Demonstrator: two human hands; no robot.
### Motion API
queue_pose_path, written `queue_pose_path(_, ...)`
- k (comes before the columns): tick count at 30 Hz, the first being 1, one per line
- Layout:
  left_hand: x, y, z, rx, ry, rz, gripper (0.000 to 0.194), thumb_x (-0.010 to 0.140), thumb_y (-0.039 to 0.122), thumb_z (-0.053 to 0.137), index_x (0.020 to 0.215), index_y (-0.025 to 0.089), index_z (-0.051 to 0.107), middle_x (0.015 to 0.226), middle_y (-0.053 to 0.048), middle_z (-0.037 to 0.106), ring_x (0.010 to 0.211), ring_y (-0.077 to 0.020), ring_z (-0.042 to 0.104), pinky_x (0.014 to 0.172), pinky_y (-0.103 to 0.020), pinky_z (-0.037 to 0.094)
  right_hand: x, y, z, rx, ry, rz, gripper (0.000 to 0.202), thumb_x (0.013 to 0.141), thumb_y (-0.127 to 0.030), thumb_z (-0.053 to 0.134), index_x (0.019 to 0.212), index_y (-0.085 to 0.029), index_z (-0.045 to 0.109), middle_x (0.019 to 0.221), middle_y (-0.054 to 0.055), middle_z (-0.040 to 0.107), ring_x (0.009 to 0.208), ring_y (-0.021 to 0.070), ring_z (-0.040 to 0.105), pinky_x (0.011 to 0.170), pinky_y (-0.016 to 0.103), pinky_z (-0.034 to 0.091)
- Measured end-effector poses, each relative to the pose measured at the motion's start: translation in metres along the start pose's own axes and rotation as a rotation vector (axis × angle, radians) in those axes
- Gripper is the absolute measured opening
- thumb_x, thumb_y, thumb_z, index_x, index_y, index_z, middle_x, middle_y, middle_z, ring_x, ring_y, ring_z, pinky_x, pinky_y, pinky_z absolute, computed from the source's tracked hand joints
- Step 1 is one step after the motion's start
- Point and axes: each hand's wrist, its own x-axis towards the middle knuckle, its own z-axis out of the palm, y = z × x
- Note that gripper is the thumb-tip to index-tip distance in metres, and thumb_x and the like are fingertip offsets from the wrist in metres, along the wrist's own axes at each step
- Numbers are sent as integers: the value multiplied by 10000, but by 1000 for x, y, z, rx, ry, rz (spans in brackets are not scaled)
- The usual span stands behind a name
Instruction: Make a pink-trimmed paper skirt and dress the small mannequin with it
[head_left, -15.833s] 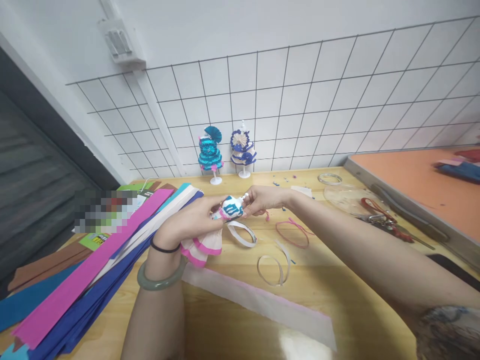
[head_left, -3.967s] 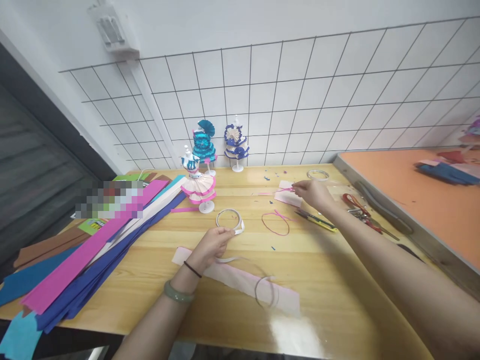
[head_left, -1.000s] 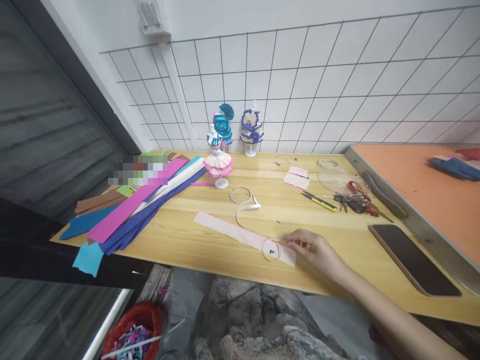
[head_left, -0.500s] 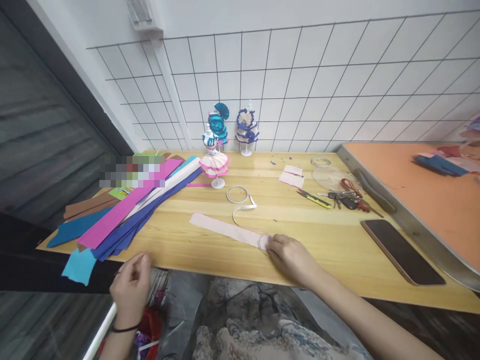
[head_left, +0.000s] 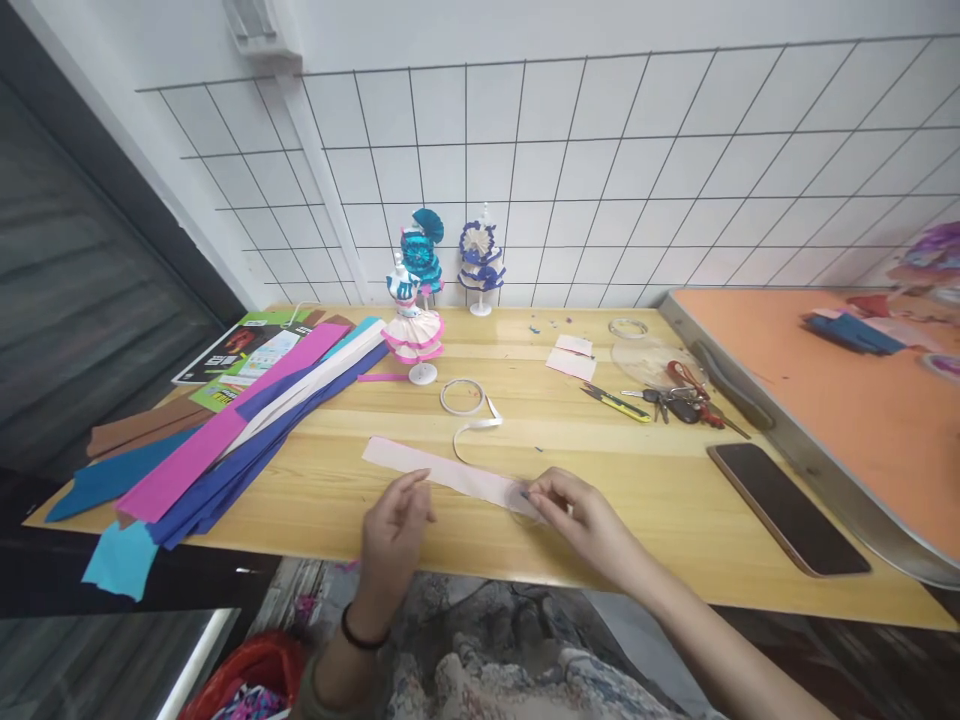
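Note:
A long pale pink strip lies slantwise on the wooden table. At its right end my right hand pinches something small and thin, partly hidden by the fingers, with a clear round piece lying over the strip there. My left hand hovers by the strip's near edge, its fingers loosely curled and apart, holding nothing. Behind the strip are a white ring and a thin white ribbon. A small dress form in a white and pink skirt stands farther back.
Coloured strips and leaflets cover the left side. Two more dressed forms stand near the wall. Pale pieces, yellow snips, keys and a phone lie to the right, beside an orange-topped tray.
My left hand has moved right, from the table's front left to beside the strip. My right hand stays at the strip's right end, its fingers now more raised. The view has shifted slightly.

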Motion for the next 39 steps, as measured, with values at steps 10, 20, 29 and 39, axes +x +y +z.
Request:
queue_pose_path(10, 2, 5, 17, -327, -23, -152, 308, 787, 434, 611, 950, 173, 619, 512, 70, 401, 416, -56, 334, 416, -187, 239, 15, -32, 70, 505, -125, 56, 250, 843, -404, 513, 901, -183, 617, 814, 49, 646, 720, 169, 596, 700, 325, 480)
queue_pose_path(20, 20, 35, 7, -919, -21, -174, 280, 770, 253, 658, 1012, 166, 548, 550, 93, 363, 424, -15, 315, 434, -149, 250, 17, -52, 94, 681, -412, 45, 422, 756, -599, 583, 837, -186, 610, 749, 10, 640, 713, 167, 606, 715, 307, 496)
queue_pose_path(29, 17, 13, 15, -788, -94, -207, 341, 714, 241, 710, 995, 147, 543, 753, -3, 619, 732, -93, 583, 726, -224, 440, 35, -45, 64, -41, -22, -186, 267, 928, -329, 408, 953, -196, 638, 901, 82, 688, 844, 207, 629, 760, 319, 465)
queue_pose_path(39, 12, 8, 34, -791, 17, -143, 442, 736, 204, 688, 1125, 207, 477, 857, -4, 619, 961, -147, 616, 877, -279, 455, 34, -43, 82, 416, 65, -92, 364, 812, -254, 578, 1170, -198, 614, 1240, 101, 619, 1158, 234, 560, 1005, 420, 418)
